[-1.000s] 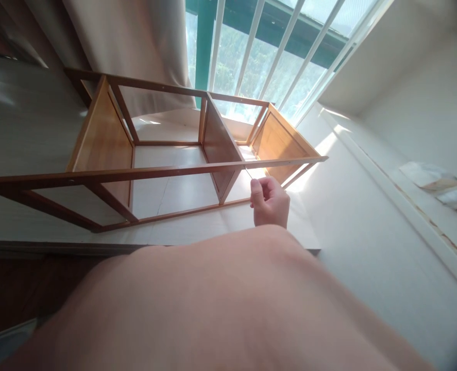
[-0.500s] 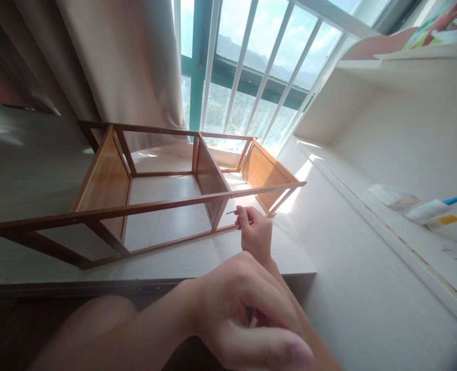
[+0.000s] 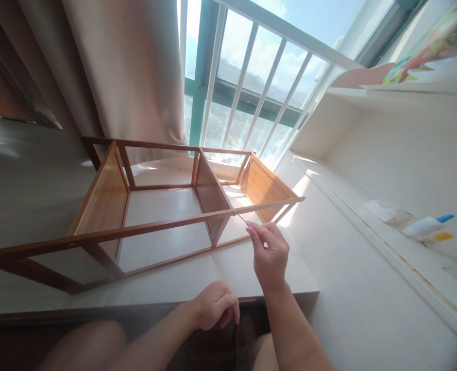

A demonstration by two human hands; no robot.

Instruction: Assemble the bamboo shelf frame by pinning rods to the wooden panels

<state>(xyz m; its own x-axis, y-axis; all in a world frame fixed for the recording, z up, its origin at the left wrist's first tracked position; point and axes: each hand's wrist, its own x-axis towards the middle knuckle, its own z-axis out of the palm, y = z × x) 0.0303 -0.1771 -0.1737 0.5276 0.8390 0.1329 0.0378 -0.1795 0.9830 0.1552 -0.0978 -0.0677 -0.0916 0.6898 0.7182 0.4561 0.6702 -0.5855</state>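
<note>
A wooden shelf frame (image 3: 162, 225) with brown rails and three panels lies on its side on a pale ledge. My right hand (image 3: 270, 252) is closed in a pinch on a thin metal rod that looks like a hex key (image 3: 243, 220). The rod's tip points at the front rail by the middle panel (image 3: 212, 193); whether it sits in a hole I cannot tell. Lower down, at the ledge's front edge, my left hand (image 3: 216, 305) hangs with its fingers curled in. Its palm is hidden, so anything inside cannot be seen.
Behind the frame hang a beige curtain (image 3: 135, 67) and a window with white bars (image 3: 247, 77). On the right a side ledge (image 3: 352, 216) carries plastic packets (image 3: 421, 226) with blue and yellow ends. The pale ledge (image 3: 197, 273) drops off near my knees.
My right hand has raised the hex key's tip to the front rail. My left hand has moved away from the camera, down and left. The view has tilted upward slightly.
</note>
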